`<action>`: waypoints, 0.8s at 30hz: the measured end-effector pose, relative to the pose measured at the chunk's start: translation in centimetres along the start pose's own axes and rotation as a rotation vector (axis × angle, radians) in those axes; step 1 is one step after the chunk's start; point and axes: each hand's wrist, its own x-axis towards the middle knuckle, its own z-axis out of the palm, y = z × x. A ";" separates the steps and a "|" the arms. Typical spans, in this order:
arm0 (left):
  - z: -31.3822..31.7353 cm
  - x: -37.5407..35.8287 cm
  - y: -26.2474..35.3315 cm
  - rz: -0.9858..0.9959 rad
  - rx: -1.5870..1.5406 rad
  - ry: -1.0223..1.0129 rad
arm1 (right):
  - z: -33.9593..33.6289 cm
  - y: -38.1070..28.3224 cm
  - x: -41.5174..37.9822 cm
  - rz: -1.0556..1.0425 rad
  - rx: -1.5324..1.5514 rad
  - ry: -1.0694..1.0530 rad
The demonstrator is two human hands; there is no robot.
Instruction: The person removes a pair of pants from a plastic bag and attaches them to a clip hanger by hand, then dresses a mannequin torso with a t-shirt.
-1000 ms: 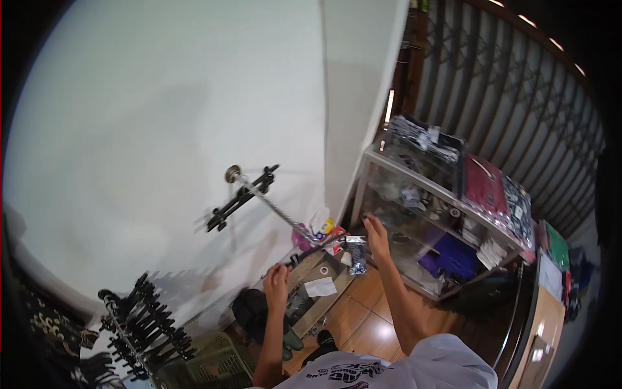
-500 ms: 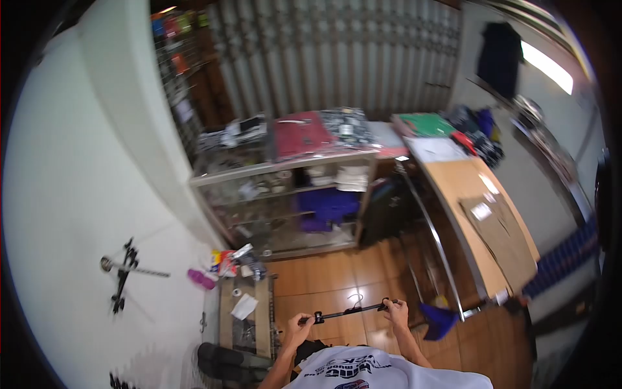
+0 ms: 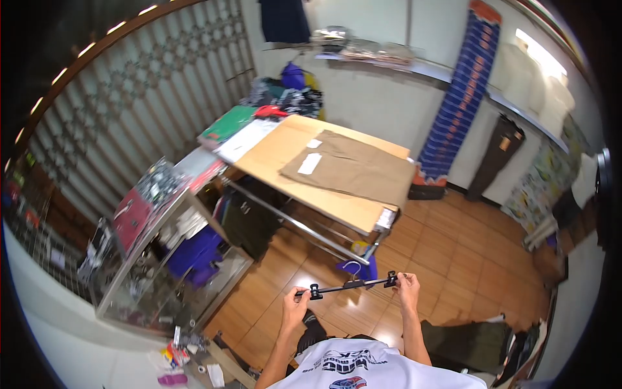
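Both my hands hold a black clip hanger (image 3: 350,285) level in front of my chest. My left hand (image 3: 295,305) grips its left end by the clip, and my right hand (image 3: 407,286) grips its right end by the other clip. The metal hook of the hanger sticks up at the middle. Ahead stands a wooden table (image 3: 285,170) with a pair of folded tan trousers (image 3: 350,168) lying flat on it.
A glass display case (image 3: 162,259) with packed clothes stands to the left. A folding metal gate (image 3: 129,84) fills the back left. Folded garments (image 3: 240,123) lie on the table's far end. Dark trousers (image 3: 499,149) hang on the right wall. The floor is wooden.
My view has swung right from the white wall and its hanger rail to the table. My hands took a clip hanger off and now hold it by both ends.
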 end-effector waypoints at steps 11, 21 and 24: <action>10.3 7.9 1.6 -0.032 -0.021 -0.197 | -4.9 -4.9 4.2 -0.100 0.094 0.249; 17.0 17.9 4.1 0.024 -0.027 -0.135 | -2.1 -10.7 16.1 -0.254 0.040 0.199; 18.2 19.9 4.4 0.015 -0.031 -0.093 | -1.6 -12.0 19.0 -0.234 0.037 0.171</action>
